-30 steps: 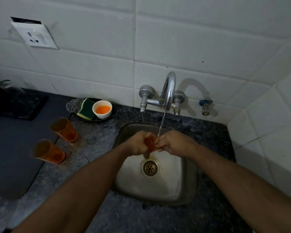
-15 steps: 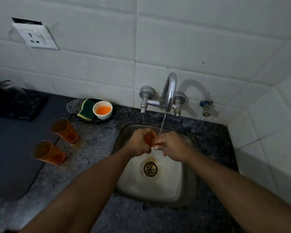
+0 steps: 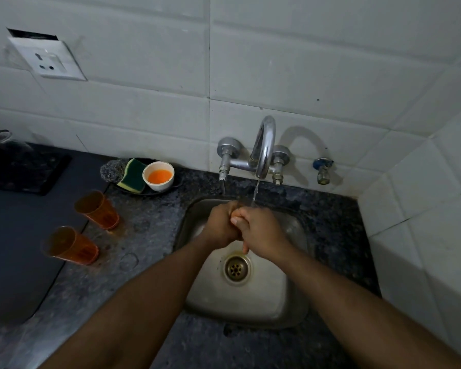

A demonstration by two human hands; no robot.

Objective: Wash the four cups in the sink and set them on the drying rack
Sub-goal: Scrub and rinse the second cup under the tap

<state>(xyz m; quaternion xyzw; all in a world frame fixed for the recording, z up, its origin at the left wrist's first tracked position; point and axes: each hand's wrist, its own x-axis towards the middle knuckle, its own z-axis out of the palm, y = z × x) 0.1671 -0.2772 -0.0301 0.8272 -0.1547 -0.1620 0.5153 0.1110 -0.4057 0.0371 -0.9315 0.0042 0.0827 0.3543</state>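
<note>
Over the steel sink (image 3: 290, 310), my left hand (image 3: 220, 225) and my right hand (image 3: 262, 231) are pressed together around a small orange cup (image 3: 235, 213). Only a sliver of it shows between the fingers. A thin stream of water (image 3: 255, 194) from the tap (image 3: 264, 147) falls onto my right hand beside the cup. Two more orange cups stand on the wet counter to the left, one farther back (image 3: 97, 209) and one nearer (image 3: 71, 245), at the edge of a dark grey mat (image 3: 11, 249).
Behind the sink's left corner sit a steel scrubber (image 3: 111, 170), a green-and-yellow sponge (image 3: 133, 175) and a white bowl of orange liquid (image 3: 159, 175). The drain (image 3: 236, 268) lies below my hands. A tiled wall rises at the back and right, with a small valve (image 3: 322, 170).
My hands have moved up toward the tap and closed tighter together, so the cup that showed between them is now almost hidden. The two cups on the counter have not moved.
</note>
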